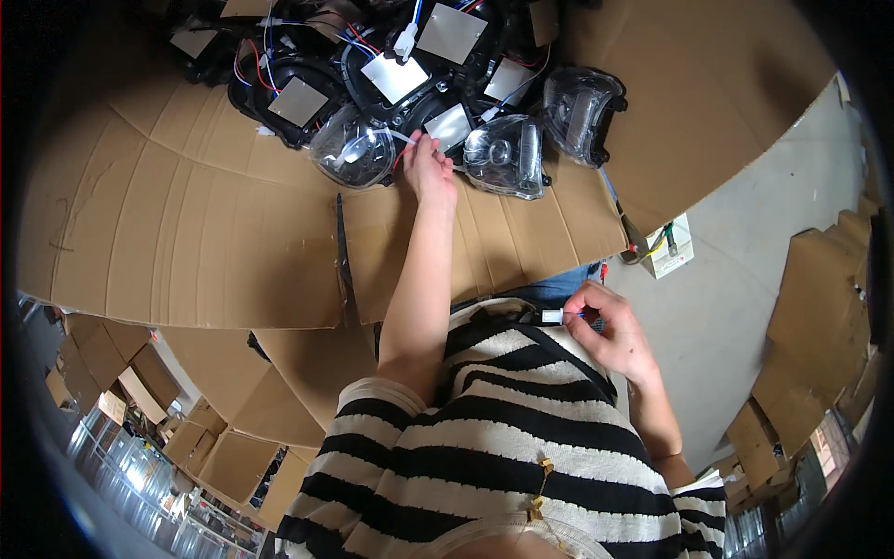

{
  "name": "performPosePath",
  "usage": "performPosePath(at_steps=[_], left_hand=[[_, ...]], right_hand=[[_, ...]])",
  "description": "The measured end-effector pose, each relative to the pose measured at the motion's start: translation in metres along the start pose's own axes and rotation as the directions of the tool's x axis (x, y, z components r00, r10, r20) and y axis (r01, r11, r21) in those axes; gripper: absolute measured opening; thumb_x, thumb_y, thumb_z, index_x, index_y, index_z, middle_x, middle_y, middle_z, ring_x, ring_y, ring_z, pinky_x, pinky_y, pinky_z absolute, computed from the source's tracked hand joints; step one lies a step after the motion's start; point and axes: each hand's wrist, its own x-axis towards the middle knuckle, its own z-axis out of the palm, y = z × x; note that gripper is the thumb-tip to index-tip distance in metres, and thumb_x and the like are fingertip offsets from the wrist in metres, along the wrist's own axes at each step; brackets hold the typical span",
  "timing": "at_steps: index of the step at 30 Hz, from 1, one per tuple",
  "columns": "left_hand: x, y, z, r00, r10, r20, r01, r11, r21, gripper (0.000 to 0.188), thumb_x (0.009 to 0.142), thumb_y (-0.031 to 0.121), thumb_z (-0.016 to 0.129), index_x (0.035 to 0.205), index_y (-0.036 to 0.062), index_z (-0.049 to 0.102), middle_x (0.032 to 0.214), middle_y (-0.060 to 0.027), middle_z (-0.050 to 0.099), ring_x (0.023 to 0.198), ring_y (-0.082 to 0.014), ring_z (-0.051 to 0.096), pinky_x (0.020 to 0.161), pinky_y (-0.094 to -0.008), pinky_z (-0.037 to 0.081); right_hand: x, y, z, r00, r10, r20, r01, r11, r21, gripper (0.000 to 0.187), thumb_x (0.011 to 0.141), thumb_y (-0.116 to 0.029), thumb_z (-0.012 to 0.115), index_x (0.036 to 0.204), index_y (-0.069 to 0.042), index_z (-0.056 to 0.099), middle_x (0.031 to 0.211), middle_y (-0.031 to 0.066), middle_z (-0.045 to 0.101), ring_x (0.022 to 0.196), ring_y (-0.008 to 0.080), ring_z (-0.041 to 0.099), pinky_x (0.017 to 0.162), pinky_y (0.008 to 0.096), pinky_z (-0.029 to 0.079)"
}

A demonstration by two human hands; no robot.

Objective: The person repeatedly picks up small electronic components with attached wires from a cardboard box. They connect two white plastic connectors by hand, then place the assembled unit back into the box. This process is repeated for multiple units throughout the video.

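A small white connector (551, 317) sits pinched in the right hand (610, 331) fingers close to the striped top, while the left hand (428, 172) fingers close on a thin wire among headlamp units (507, 154) on the cardboard-covered surface (186, 233).

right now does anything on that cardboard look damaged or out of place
The cardboard sheet has a dark slit or tear running down beside the left hand. The headlamp units lie in a loose jumble with tangled wires, not in rows. None looks cracked. The right hand pinches a small white connector.
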Motion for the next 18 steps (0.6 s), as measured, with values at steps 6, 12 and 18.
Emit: performPosePath(at_steps=[6, 12, 18], left_hand=[[-0.041, 0.027, -0.011, 0.504, 0.584, 0.636, -0.729, -0.108, 0.676, 0.015, 0.075, 0.015, 0.058, 0.08, 0.001, 0.055, 0.084, -0.0092, 0.054, 0.083, -0.0214, 0.049, 0.077, -0.0309, 0.039], [-0.102, 0.059, -0.005, 0.657, 0.32, 0.683, -0.73, 0.493, 0.472, 0.011, 0.082, 0.009, 0.049, 0.088, 0.0004, 0.046, 0.085, -0.0082, 0.054, 0.067, -0.0137, 0.048, 0.064, -0.0266, 0.04], [-0.126, 0.077, -0.003, 0.661, 0.187, 0.726, -0.704, 0.488, 0.516, 0.029, 0.084, 0.009, 0.046, 0.112, 0.0045, 0.04, 0.075, -0.0043, 0.047, 0.063, -0.009, 0.044, 0.056, -0.0215, 0.038]], right_hand=[[0.005, -0.003, 0.0, 0.999, -0.039, 0.021, 0.04, 0.999, -0.032, 0.006, 0.07, -0.001, 0.056, 0.075, 0.0, 0.051, 0.071, 0.0088, 0.051, 0.062, 0.0196, 0.051, 0.054, 0.0275, 0.04], [0.007, -0.005, 0.003, 0.997, -0.051, 0.058, 0.053, 0.998, -0.044, 0.007, 0.07, 0.0, 0.056, 0.075, 0.0, 0.051, 0.07, 0.0088, 0.05, 0.061, 0.0197, 0.051, 0.054, 0.0275, 0.04], [0.01, -0.01, 0.005, 0.992, -0.096, 0.088, 0.1, 0.994, -0.05, 0.007, 0.07, -0.001, 0.056, 0.075, 0.0, 0.051, 0.069, 0.0084, 0.05, 0.059, 0.0191, 0.049, 0.052, 0.027, 0.039]])
